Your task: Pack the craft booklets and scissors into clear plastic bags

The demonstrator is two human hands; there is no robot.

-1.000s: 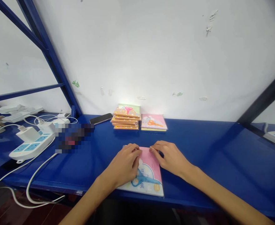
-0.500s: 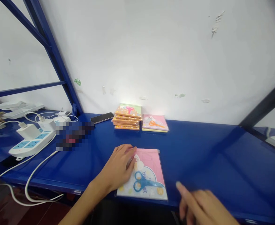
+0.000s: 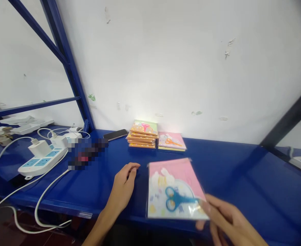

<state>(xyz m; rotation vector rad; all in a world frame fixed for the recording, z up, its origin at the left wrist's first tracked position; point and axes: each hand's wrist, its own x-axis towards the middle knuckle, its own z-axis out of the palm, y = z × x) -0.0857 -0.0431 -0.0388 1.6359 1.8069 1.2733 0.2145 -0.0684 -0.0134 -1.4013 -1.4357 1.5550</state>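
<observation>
A pink and white packet (image 3: pixel 171 171) in clear wrap, with blue scissors (image 3: pixel 177 199) at its front, is pinched at its lower right corner by my right hand (image 3: pixel 224 218). It looks raised a little off the blue table (image 3: pixel 243 177). To its left, my left hand (image 3: pixel 125 186) rests by the table surface, fingers loosely curled and apart from the packet. Whether anything lies inside those fingers is hidden. Behind the packet, a stack of orange-edged packets (image 3: pixel 142 136) stands beside a lower pile of packets (image 3: pixel 171 140) topped by a pink one with orange scissors.
On the left lie a white power strip (image 3: pixel 41 160) with plugged-in chargers (image 3: pixel 39 148) and a white cable (image 3: pixel 41 201) hanging over the front edge. A phone (image 3: pixel 116 134) lies near the wall, next to a blurred-out item (image 3: pixel 86 155). Blue frame bars (image 3: pixel 68 61) rise at the left.
My right hand has taken hold of the packet and shifted it to the right, lifting it slightly. My left hand has let go of it. The view has tilted slightly upward.
</observation>
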